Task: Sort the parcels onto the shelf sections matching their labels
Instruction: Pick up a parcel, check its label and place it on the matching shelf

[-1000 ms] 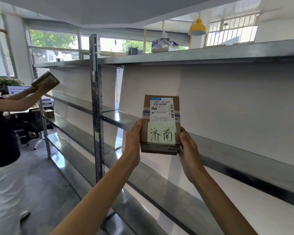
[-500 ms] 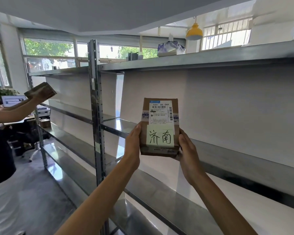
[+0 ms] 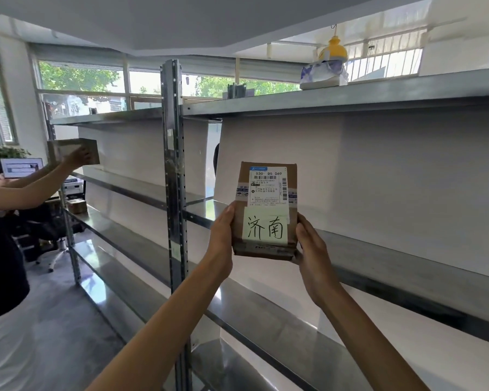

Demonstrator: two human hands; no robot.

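Daylight pours in from the windows (image 3: 102,80) at the back left and the barred window (image 3: 384,56) at upper right, which is blown out to near white. The steel shelves (image 3: 266,314) throw bright glare patches, while the undersides and the ceiling (image 3: 153,21) sit in soft grey shade. The wide lens bends the upright post (image 3: 175,193) and shelf edges toward the frame borders, and the printed label (image 3: 267,187) stays readable though its fine text smears.

1. Left hand (image 3: 222,238), at frame centre: bare, no glove, ring or watch.
2. Right hand (image 3: 312,255), centre right: bare likewise.
3. Both forearms are sleeveless down to the lower frame edge.
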